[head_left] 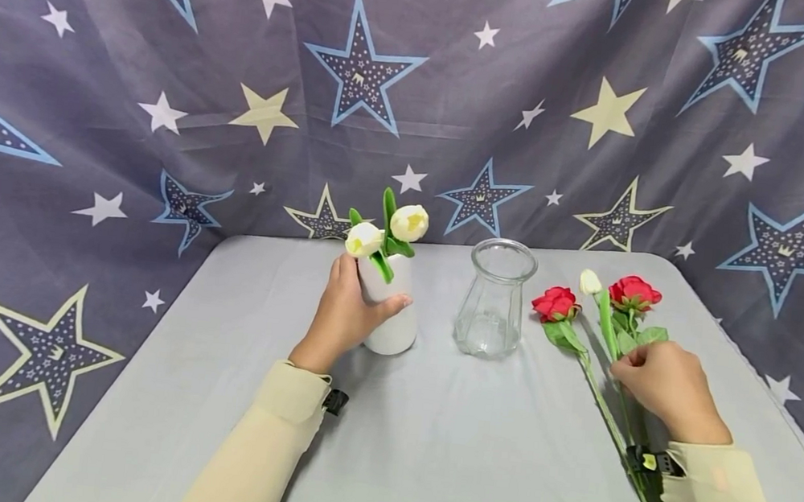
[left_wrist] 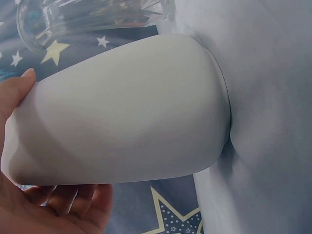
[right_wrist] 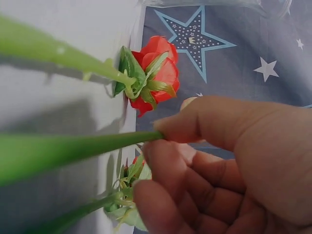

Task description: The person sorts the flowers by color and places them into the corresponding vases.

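My left hand grips the upper part of a white vase, thumb on one side and fingers on the other. Two white tulips with green leaves stand in its mouth. On the right side, my right hand pinches the green stem of a third white tulip between thumb and forefinger. A red rose lies to the left of this tulip, and another red rose to its right. In the right wrist view, rose stems run on both sides of the pinched stem.
A clear glass vase stands between the white vase and the flowers. Everything is on a grey-covered table. A dark curtain printed with stars hangs behind the table's back edge.
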### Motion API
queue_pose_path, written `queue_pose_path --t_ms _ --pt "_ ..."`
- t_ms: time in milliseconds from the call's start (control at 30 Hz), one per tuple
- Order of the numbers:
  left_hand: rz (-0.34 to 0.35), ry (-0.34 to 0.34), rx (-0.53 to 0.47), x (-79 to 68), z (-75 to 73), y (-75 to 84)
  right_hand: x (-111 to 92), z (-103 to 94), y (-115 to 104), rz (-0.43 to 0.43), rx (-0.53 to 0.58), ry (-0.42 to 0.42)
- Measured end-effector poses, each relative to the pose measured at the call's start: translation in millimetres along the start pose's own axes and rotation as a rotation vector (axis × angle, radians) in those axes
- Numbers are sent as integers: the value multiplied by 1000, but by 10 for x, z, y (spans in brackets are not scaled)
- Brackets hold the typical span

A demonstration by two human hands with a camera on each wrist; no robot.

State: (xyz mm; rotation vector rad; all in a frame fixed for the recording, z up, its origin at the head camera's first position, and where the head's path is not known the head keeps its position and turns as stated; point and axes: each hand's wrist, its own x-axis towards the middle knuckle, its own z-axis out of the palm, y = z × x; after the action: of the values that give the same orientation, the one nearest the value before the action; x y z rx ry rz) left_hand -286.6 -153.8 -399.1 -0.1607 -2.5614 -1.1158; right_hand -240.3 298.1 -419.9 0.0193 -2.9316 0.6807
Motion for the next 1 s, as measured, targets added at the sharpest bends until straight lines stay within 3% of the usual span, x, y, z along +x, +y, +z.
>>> queue_pose_path --t_ms 233,1000 --pt "-3 6 5 6 6 -10 18 2 -36 -3 32 105" --pt "-1 4 0 10 23 -11 -40 -85 -208 -25 126 321"
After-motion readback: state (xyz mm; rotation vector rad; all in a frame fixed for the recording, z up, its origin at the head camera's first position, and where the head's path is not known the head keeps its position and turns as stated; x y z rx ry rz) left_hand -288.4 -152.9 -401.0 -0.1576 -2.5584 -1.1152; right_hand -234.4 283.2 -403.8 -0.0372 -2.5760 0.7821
